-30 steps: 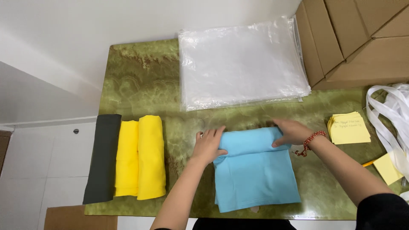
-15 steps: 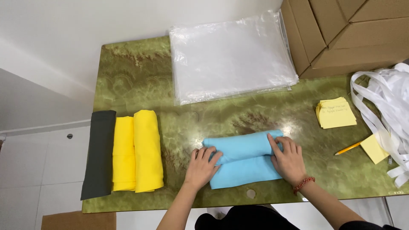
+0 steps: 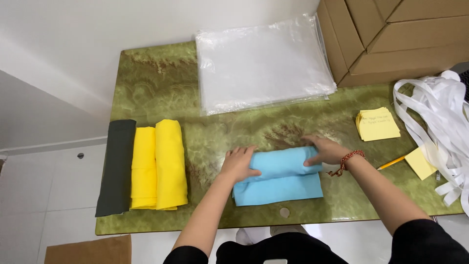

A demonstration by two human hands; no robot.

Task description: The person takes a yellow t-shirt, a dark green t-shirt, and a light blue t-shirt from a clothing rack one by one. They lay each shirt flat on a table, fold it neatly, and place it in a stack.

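A light blue cloth (image 3: 278,177) lies on the green marbled counter (image 3: 161,88), close to its near edge and a little right of the middle, with its far part rolled into a thick tube and its near part flat. The left hand (image 3: 239,164) rests palm down on the left end of the roll, fingers spread over the fabric and pressing rather than closing round it, so its grip is wide and flat. The right hand (image 3: 325,150) lies over the right end of the roll, fingers curled lightly onto the top of the tube, a loose grip on the cloth; a red beaded bracelet (image 3: 346,160) sits on that wrist. Well to the left of the blue cloth, three rolled cloths lie side by side and touching: two yellow rolls (image 3: 159,164) and, outermost at the counter's left edge, a dark grey roll (image 3: 116,166). Beyond the blue cloth, at the far side of the counter, lies a stack of clear plastic bags (image 3: 264,63). To the right of the blue cloth sit a pad of yellow sticky notes (image 3: 377,124), a pencil (image 3: 391,163) and a single yellow note (image 3: 421,162), with a heap of white straps (image 3: 442,117) at the counter's right edge. Cardboard boxes (image 3: 391,34) stand behind the right far corner.
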